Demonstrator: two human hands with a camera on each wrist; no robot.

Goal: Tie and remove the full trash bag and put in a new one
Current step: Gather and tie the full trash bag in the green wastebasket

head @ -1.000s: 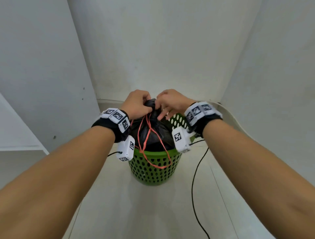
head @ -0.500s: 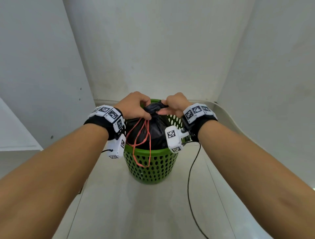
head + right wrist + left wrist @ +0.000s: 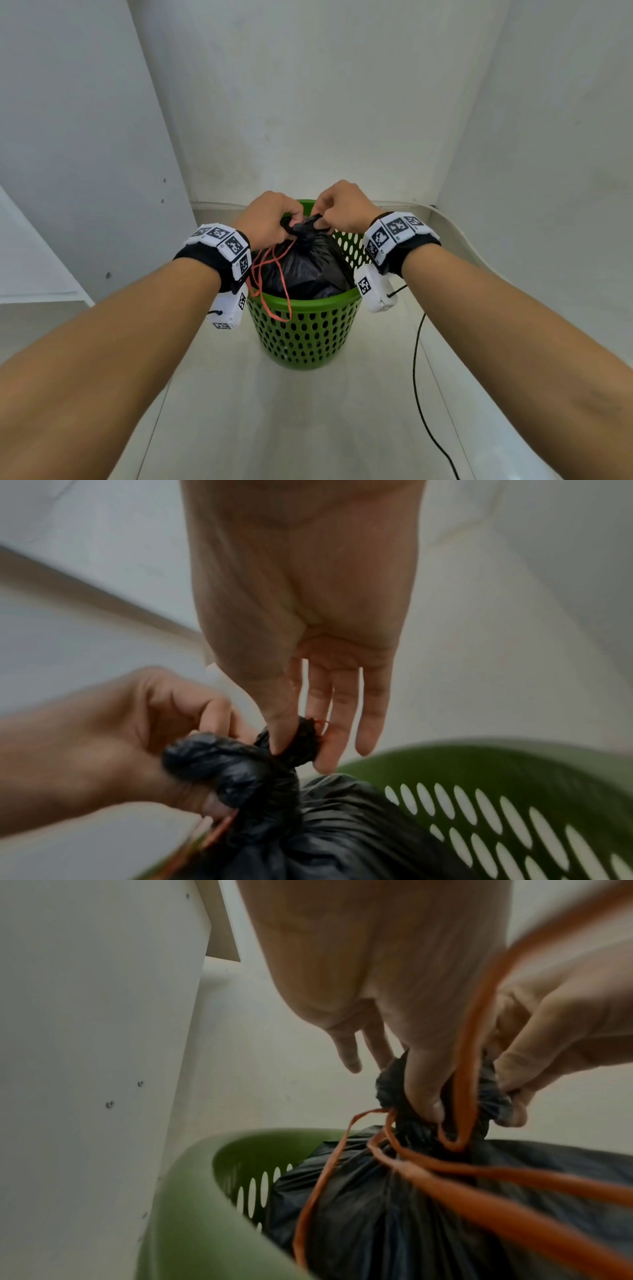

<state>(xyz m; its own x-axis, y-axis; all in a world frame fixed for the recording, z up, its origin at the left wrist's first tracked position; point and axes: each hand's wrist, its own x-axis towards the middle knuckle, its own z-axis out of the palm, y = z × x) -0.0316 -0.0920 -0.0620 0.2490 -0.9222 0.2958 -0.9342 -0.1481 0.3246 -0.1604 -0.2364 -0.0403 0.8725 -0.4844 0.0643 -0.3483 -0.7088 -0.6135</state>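
Observation:
A full black trash bag (image 3: pixel 305 270) sits in a green perforated bin (image 3: pixel 301 329) on the floor. Its gathered neck is twisted into a knot (image 3: pixel 305 228) (image 3: pixel 240 772) above the rim. My left hand (image 3: pixel 270 222) (image 3: pixel 428 1091) grips the neck with thumb and fingers. My right hand (image 3: pixel 339 212) (image 3: pixel 298 737) pinches the free end of the knot between thumb and index finger. The orange drawstring (image 3: pixel 274 274) (image 3: pixel 462 1096) hangs in loops from the neck down over the bin's front.
White walls close in on the left, back and right, forming a narrow alcove. A black cable (image 3: pixel 416 377) trails across the pale floor on the right of the bin. A white ledge (image 3: pixel 44 294) juts out at the left.
Both hands have stayed at the bag's neck, working the twisted plastic; the right hand's grip has moved to the free end of the knot. The drawstring loops swing slightly.

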